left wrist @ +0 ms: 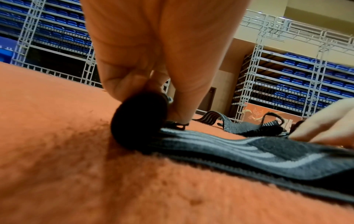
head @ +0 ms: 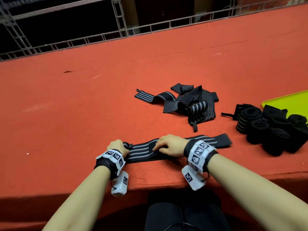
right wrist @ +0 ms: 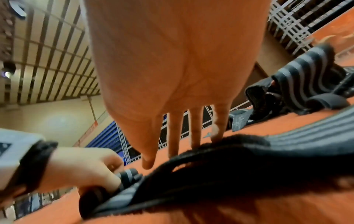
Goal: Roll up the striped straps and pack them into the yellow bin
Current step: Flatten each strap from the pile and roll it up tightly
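Note:
A black strap with grey stripes [head: 145, 151] lies flat along the near edge of the red table. My left hand [head: 119, 147] pinches its left end, which is curled into a small tight roll [left wrist: 139, 119]. My right hand [head: 168, 144] rests on the strap's middle with straight fingers [right wrist: 193, 128] pressing it down. Beyond lies a loose heap of unrolled striped straps [head: 188, 102]. Several rolled straps [head: 270, 129] stand at the right, beside the yellow bin [head: 290, 101], only a corner of which shows.
The red felt table [head: 83, 105] stretches wide to the left and far side. A metal truss railing [head: 116, 35] runs along its far edge. The near table edge is just below my wrists.

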